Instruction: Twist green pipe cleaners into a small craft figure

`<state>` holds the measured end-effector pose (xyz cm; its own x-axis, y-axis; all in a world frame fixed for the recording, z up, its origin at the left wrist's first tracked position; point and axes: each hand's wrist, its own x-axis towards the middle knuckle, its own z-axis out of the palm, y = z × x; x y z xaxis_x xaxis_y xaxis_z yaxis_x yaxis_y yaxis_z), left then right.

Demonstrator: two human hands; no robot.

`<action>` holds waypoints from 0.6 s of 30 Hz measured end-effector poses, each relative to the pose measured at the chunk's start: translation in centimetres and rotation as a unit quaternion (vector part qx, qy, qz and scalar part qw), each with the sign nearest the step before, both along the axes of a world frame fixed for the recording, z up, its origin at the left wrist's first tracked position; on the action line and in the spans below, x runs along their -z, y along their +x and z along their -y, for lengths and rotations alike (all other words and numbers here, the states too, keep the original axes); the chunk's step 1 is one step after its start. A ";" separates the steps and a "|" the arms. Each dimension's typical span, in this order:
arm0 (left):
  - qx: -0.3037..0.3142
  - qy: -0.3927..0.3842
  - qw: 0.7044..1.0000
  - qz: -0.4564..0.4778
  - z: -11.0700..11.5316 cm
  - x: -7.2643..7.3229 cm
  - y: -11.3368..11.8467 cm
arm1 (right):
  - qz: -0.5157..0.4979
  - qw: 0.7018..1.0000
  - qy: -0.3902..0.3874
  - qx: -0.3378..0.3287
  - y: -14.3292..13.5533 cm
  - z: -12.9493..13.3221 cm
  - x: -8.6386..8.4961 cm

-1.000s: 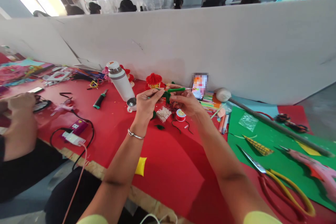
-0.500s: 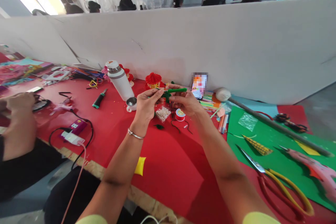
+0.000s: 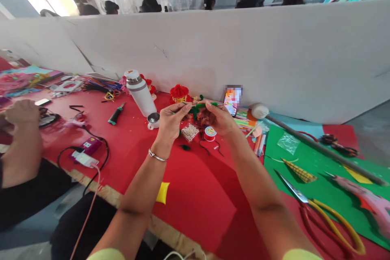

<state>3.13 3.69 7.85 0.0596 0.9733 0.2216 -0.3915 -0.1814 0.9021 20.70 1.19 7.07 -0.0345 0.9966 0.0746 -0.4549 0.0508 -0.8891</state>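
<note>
Between my two hands is a green fuzzy piece (image 3: 195,111) with a stem pointing right. My left hand (image 3: 172,120) pinches its left side between thumb and fingers. The thumb and fingers of my right hand (image 3: 219,118) close on the stem's right part. Just below them on the red table (image 3: 195,187) lie a patch of white beads (image 3: 190,133), a spool of red thread (image 3: 210,133) and a small dark green piece (image 3: 185,147). Behind my hands stands a red fuzzy ornament (image 3: 179,94).
A white bottle (image 3: 140,93) and metal cup (image 3: 153,120) stand left of my hands. A phone (image 3: 233,99) leans on the white partition (image 3: 195,48). Scissors (image 3: 323,211) and a pink glue gun (image 3: 362,195) lie right. Another person's hands (image 3: 22,113) are at far left.
My right hand's fingers have shifted onto the green stem, covering more of its right part. The view has moved slightly. The other person's hands have risen a little.
</note>
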 end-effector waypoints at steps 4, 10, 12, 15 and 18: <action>0.005 -0.004 1.000 0.003 0.2 -0.1 0.1 | 0.000 1.000 -0.007 0.009 0.0 -0.1 0.1; 0.033 -0.030 0.999 -0.006 0.5 -0.6 -0.2 | 0.000 1.000 0.004 0.014 0.0 -0.1 0.1; 0.054 -0.010 0.998 -0.008 0.5 -0.6 -0.4 | -0.001 1.000 0.010 0.021 0.0 -0.1 0.0; 0.065 0.018 0.998 -0.016 0.4 -0.4 -0.4 | -0.008 0.999 0.015 0.034 0.0 0.0 -0.4; 0.052 0.012 0.998 -0.023 0.3 -0.3 -0.3 | -0.009 0.999 0.015 0.042 0.0 0.1 -0.6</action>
